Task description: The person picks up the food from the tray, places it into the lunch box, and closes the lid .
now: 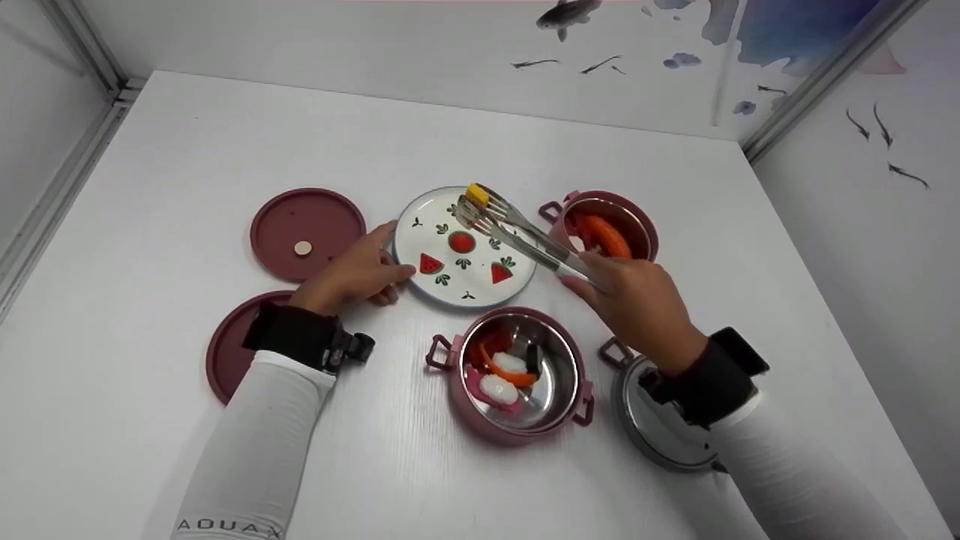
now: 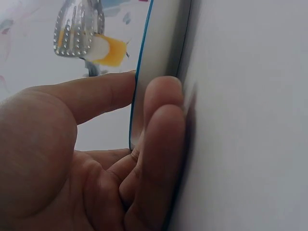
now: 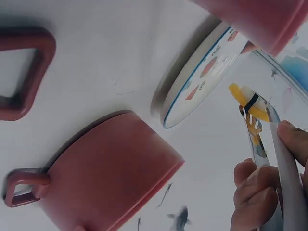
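My left hand (image 1: 358, 268) pinches the left rim of a white plate (image 1: 480, 291) painted with watermelon slices. In the left wrist view, one digit touches the plate's top face and curled fingers (image 2: 161, 159) lie at its underside. Metal tongs (image 1: 517, 230) are in the grip of my right hand (image 1: 645, 307), over the plate. Between the tongs' tips is a toy sushi piece (image 3: 251, 102) with a yellow top, a white base and a black band. It is held above the plate, apart from it.
A pink pot (image 1: 517, 435) with toy sushi pieces stands in front of the plate. Behind my right hand is another pot (image 1: 651, 217) with orange and red toy food. Two dark red lids or dishes (image 1: 307, 206) lie left; a glass lid (image 1: 664, 431) lies right.
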Action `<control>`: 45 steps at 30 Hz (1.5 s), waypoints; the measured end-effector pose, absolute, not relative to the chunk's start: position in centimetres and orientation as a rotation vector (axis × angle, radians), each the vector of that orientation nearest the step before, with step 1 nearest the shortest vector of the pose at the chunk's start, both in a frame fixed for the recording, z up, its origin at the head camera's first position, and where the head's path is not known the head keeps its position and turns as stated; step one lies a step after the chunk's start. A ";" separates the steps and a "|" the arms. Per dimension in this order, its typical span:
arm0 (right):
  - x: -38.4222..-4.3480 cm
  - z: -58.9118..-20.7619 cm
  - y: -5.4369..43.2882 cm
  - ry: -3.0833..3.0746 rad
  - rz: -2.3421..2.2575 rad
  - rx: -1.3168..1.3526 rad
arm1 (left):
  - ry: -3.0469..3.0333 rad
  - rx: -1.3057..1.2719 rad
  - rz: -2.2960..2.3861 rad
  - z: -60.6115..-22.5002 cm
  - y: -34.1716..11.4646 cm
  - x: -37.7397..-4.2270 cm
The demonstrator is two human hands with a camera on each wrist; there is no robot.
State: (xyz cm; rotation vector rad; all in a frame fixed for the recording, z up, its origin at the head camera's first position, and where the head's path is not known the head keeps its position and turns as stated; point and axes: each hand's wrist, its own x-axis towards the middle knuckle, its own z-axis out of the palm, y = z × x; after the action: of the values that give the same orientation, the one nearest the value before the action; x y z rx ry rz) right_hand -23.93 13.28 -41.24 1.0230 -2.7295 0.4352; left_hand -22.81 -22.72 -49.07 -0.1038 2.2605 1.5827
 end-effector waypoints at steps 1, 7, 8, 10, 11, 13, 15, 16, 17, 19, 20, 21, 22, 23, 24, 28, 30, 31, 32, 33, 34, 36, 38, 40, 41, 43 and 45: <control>-23.3 -41.2 13.9 -2.712 0.442 1.023 | 2.261 -0.099 1.580 -49.1 -22.7 -22.8; -19.4 -40.9 17.2 -2.669 0.488 0.994 | 2.246 -0.068 1.611 -48.9 -22.3 -23.0; -18.7 -40.9 17.7 -2.666 0.500 0.982 | 2.245 -0.063 1.617 -48.8 -22.3 -23.0; -17.3 -40.7 18.6 -2.664 0.500 0.959 | 2.246 -0.053 1.619 -48.7 -22.2 -23.0; -16.5 -40.6 19.0 -2.660 0.495 0.947 | 2.250 -0.048 1.612 -48.7 -22.2 -23.0; -15.1 -40.4 19.8 -2.649 0.499 0.930 | 2.257 -0.050 1.600 -48.7 -22.2 -22.9; -13.7 -40.4 20.5 -2.649 0.511 0.911 | 2.260 -0.054 1.593 -48.7 -22.3 -22.9; -13.0 -40.4 20.9 -2.654 0.524 0.896 | 2.257 -0.058 1.590 -48.6 -22.4 -22.9; -12.5 -40.6 21.2 -2.645 0.547 0.891 | 2.255 -0.058 1.590 -48.6 -22.4 -22.9; -11.3 -40.9 21.9 -2.658 0.575 0.864 | 2.247 -0.061 1.594 -48.5 -22.5 -22.9; -10.9 -41.0 22.2 -2.670 0.583 0.846 | 2.244 -0.064 1.594 -48.5 -22.6 -22.9; -10.4 -41.2 22.5 -2.679 0.590 0.833 | 2.240 -0.069 1.596 -48.4 -22.6 -22.9; -10.1 -41.3 22.7 -2.690 0.594 0.818 | 2.238 -0.071 1.598 -48.4 -22.6 -22.9; -9.7 -41.4 22.9 -2.703 0.595 0.804 | 2.238 -0.073 1.604 -48.5 -22.7 -22.9; -9.5 -41.5 23.0 -2.730 0.584 0.781 | 2.238 -0.079 1.606 -48.5 -22.8 -22.8; -8.9 -42.0 23.1 -2.782 0.575 0.764 | 2.243 -0.095 1.590 -48.4 -22.9 -22.6; -8.7 -42.2 23.0 -2.805 0.577 0.768 | 2.245 -0.095 1.577 -48.4 -22.9 -22.5; -8.7 -42.3 23.0 -2.817 0.582 0.768 | 2.246 -0.091 1.572 -48.5 -22.8 -22.5; -8.6 -42.4 22.9 -2.832 0.589 0.761 | 2.246 -0.086 1.573 -48.5 -22.8 -22.5; -8.6 -42.4 22.9 -2.845 0.592 0.750 | 2.246 -0.082 1.573 -48.5 -22.7 -22.5; -8.6 -42.4 22.8 -2.860 0.589 0.735 | 2.243 -0.084 1.578 -48.5 -22.7 -22.5; -8.7 -42.4 22.7 -2.880 0.581 0.707 | 2.243 -0.080 1.587 -48.6 -22.7 -22.6; -8.8 -42.4 22.6 -2.886 0.572 0.688 | 2.243 -0.086 1.591 -48.7 -22.7 -22.6; -8.9 -42.4 22.7 -2.881 0.556 0.682 | 2.243 -0.090 1.588 -48.7 -22.7 -22.7; -8.9 -42.4 22.7 -2.876 0.554 0.681 | 2.244 -0.090 1.586 -48.7 -22.7 -22.7; -8.9 -42.4 22.8 -2.874 0.557 0.675 | 2.247 -0.090 1.580 -48.7 -22.7 -22.7; -9.0 -42.4 22.8 -2.872 0.558 0.666 | 2.252 -0.088 1.575 -48.7 -22.7 -22.7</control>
State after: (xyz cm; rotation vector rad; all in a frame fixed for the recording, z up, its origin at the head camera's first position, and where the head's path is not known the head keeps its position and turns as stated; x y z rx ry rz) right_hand -8.96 22.84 -42.43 0.6655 -2.8716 0.5583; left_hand -22.68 -22.68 -48.75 -0.0883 2.2519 1.5751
